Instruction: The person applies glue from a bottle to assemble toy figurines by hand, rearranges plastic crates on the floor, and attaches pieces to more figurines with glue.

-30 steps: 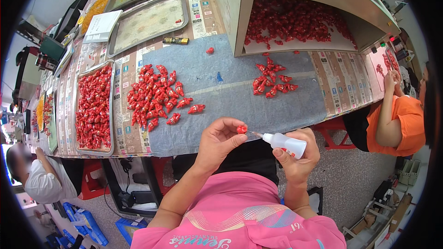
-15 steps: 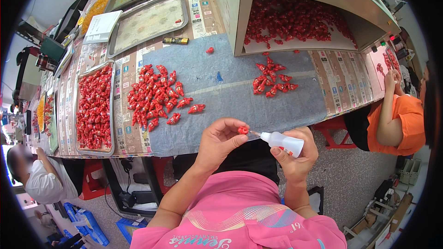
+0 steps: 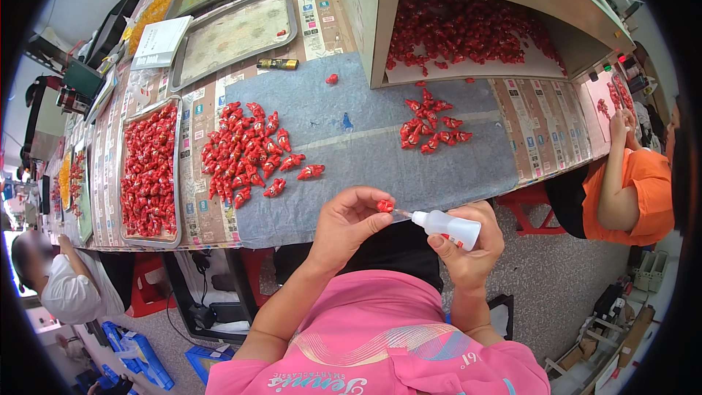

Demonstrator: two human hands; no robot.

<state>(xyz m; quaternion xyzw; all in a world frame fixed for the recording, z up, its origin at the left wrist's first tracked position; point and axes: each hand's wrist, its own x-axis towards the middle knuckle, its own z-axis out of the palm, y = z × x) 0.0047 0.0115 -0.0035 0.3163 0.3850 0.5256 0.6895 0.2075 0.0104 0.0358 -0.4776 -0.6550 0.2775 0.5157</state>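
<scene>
Two hands work together: left hand [image 3: 349, 221] pinches a small red plastic piece [image 3: 385, 205], right hand [image 3: 468, 249] grips a white squeeze bottle [image 3: 447, 226]; squeezing hard could flood it.

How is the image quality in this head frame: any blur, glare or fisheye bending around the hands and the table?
Head view: even, soft light with no harsh shadows or glare; the left hand, the small red piece and the white squeeze bottle in the right hand are sharp; the table edge bows from fisheye distortion; black vignette rings the frame; the person at the lower left looks blurred.
</scene>
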